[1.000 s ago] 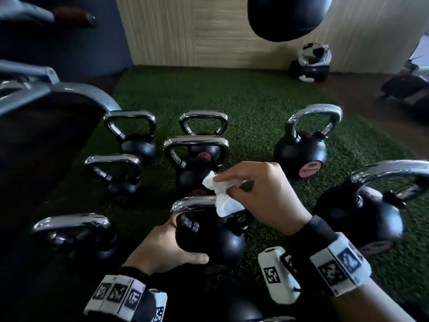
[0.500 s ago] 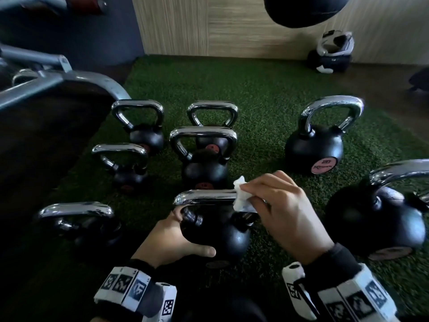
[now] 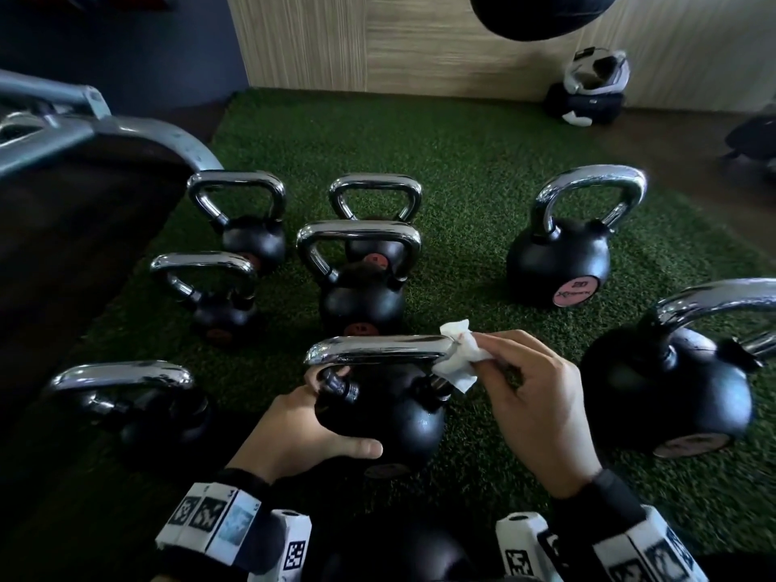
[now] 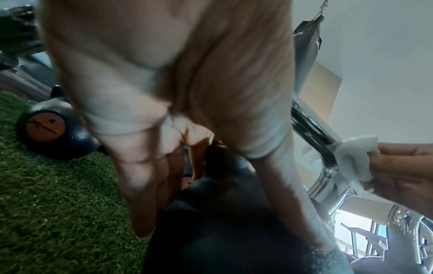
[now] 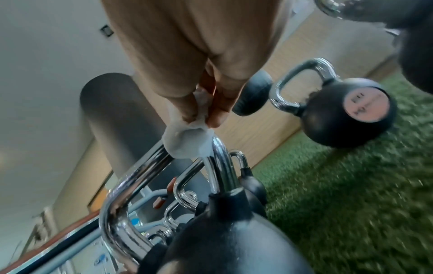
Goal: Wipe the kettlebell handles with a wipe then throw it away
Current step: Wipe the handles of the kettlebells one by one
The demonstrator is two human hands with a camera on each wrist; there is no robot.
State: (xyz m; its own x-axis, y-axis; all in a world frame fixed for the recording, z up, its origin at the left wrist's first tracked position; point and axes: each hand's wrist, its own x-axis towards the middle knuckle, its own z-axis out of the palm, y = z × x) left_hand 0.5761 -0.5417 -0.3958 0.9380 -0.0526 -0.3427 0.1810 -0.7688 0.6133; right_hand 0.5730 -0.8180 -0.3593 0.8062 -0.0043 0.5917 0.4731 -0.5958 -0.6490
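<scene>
A black kettlebell (image 3: 386, 422) with a chrome handle (image 3: 378, 350) stands on green turf right in front of me. My left hand (image 3: 302, 430) grips its round body from the left, thumb across the front and fingers behind. My right hand (image 3: 533, 396) pinches a crumpled white wipe (image 3: 455, 359) against the right corner of that handle. The wipe (image 5: 187, 139) wraps over the handle's bend (image 5: 218, 148) in the right wrist view. In the left wrist view the wipe (image 4: 351, 159) sits on the chrome bar (image 4: 314, 129).
Several other chrome-handled kettlebells stand around on the turf (image 3: 462, 170): a group (image 3: 357, 283) behind, one (image 3: 130, 396) at left, a large one (image 3: 558, 262) at right rear, another (image 3: 667, 392) close right. A metal frame (image 3: 84, 132) stands left; a punching bag (image 3: 541, 14) hangs overhead.
My right hand has slid the wipe rightward along the handle, from near its middle to its right corner. The left hand keeps its hold on the kettlebell's body.
</scene>
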